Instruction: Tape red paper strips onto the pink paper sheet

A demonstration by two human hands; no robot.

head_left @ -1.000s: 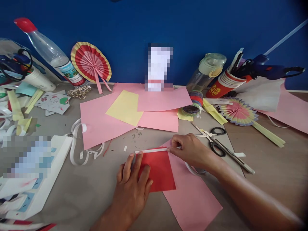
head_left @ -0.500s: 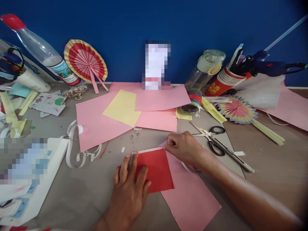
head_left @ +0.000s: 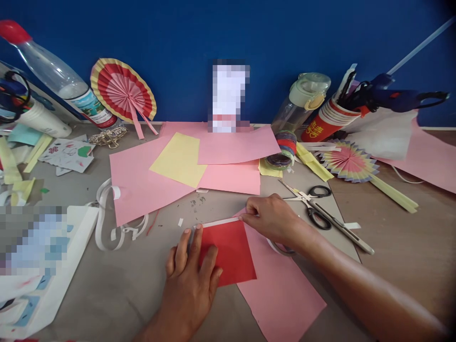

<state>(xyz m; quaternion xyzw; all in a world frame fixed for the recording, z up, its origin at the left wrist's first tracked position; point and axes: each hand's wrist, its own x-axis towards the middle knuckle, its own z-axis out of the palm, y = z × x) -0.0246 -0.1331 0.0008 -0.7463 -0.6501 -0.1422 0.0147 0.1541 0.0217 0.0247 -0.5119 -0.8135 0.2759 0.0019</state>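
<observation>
A red paper square (head_left: 231,256) lies on the grey table, partly over a sheet of pink paper (head_left: 285,294). Along its far edge runs a narrow white tape strip (head_left: 219,222). My left hand (head_left: 194,275) rests flat on the red paper's left side, fingers spread, with two fingertips at the strip's left end. At the far right corner, my right hand (head_left: 263,216) pinches the strip's other end between thumb and curled fingers. Under my right forearm, part of a tape roll (head_left: 280,248) shows on the pink sheet; the rest is hidden.
Scissors (head_left: 309,202) and a cutter knife (head_left: 342,228) lie right of my right hand. Pink sheets (head_left: 142,185) and yellow paper (head_left: 180,159) are behind. Folded paper fans (head_left: 124,90), a bottle (head_left: 57,71) and red cups (head_left: 324,121) stand by the blue partition (head_left: 178,38). Curled white strips (head_left: 103,213) lie left.
The whole view has shifted very slightly. Both hands keep their places on the red paper and tape strip, with no other visible difference.
</observation>
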